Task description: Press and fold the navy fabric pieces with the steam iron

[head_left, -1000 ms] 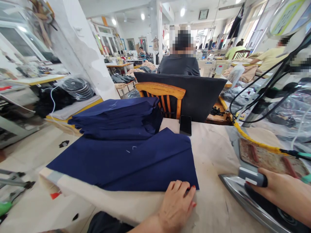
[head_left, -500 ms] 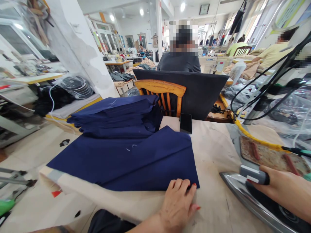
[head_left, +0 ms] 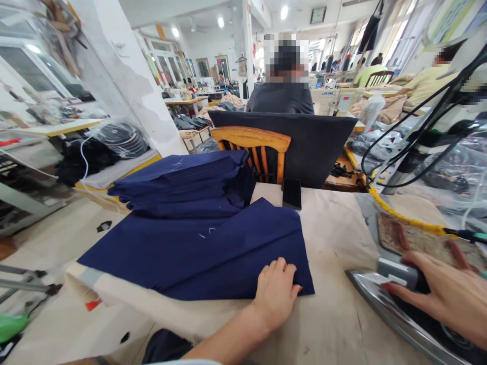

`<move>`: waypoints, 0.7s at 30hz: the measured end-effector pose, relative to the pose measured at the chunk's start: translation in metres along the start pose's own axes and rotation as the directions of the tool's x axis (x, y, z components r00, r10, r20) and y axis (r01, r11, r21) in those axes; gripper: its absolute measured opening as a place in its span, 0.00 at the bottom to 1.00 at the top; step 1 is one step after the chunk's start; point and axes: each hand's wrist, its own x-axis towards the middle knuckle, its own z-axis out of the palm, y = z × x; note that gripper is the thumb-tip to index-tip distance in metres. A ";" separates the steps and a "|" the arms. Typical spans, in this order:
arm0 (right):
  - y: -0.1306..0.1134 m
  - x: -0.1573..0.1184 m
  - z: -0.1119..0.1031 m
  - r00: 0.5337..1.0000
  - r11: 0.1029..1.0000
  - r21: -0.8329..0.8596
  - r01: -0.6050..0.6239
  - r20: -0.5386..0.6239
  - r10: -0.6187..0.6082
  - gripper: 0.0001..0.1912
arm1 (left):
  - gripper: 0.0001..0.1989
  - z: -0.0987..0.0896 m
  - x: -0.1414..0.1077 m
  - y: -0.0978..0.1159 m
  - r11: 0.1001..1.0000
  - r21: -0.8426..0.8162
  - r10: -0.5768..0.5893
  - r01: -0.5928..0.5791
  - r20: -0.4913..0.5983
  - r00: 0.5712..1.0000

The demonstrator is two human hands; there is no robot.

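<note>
Honestly, for a piece like this, the navy cloth is best kept flat with light, even pressure from the left hand, since a crease runs across it up and left of that hand and could get set in if hot metal went over it. Any smoothing is probably better done outward from the fingers, without the edge being tugged, and the iron's tip should be kept well clear of the fingertips. As for the hands: the left one is bent and fairly narrow, fingers close together, laid on the cloth's near edge by its right corner; whether any fabric is pinched underneath can't be told. The iron is held by its handle in the right hand, with the thumb stretched along the near side, and its tip is pointed toward the left hand, with bare pale cover between. How tight that grip is can't be made out. The folded navy pile is found beyond the left hand, off to its left, the phone straight beyond it, and the rusty plate just past the right hand.
</note>
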 end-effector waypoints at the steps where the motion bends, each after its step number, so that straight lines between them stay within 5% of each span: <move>1: -0.017 -0.001 -0.002 0.996 0.995 0.037 0.091 0.010 -0.092 0.22 | 0.09 -0.002 0.002 -0.001 0.998 -0.061 0.014 -0.013 0.012 1.000; 3: -0.056 -0.005 0.001 0.976 0.953 0.214 0.215 -0.059 -0.207 0.17 | 0.03 -0.009 0.005 -0.004 0.972 -0.231 0.039 -0.035 0.014 0.999; 4: -0.077 -0.007 0.008 0.985 0.917 0.361 0.170 -0.058 -0.160 0.16 | 0.01 -0.015 0.006 -0.006 0.941 -0.337 0.035 -0.032 0.003 0.999; 6: -0.114 -0.007 0.027 0.975 0.741 0.672 -0.007 0.169 -0.144 0.22 | 0.01 -0.028 0.006 -0.011 0.822 -0.569 -0.021 0.015 -0.004 1.000; 9: -0.149 0.005 0.061 0.889 0.548 0.801 -0.242 0.410 -0.206 0.26 | 0.05 -0.050 0.009 -0.023 0.548 -0.830 -0.147 0.103 0.026 0.989; 14: -0.170 0.037 0.084 0.875 0.274 0.875 -0.400 0.453 -0.170 0.21 | 0.17 -0.067 0.013 -0.043 0.261 -0.957 -0.295 0.128 0.048 0.954; 21: -0.179 0.046 0.081 0.864 0.234 0.864 -0.445 0.483 -0.142 0.22 | 0.15 -0.069 0.024 -0.042 0.236 -0.962 -0.283 0.137 0.067 0.957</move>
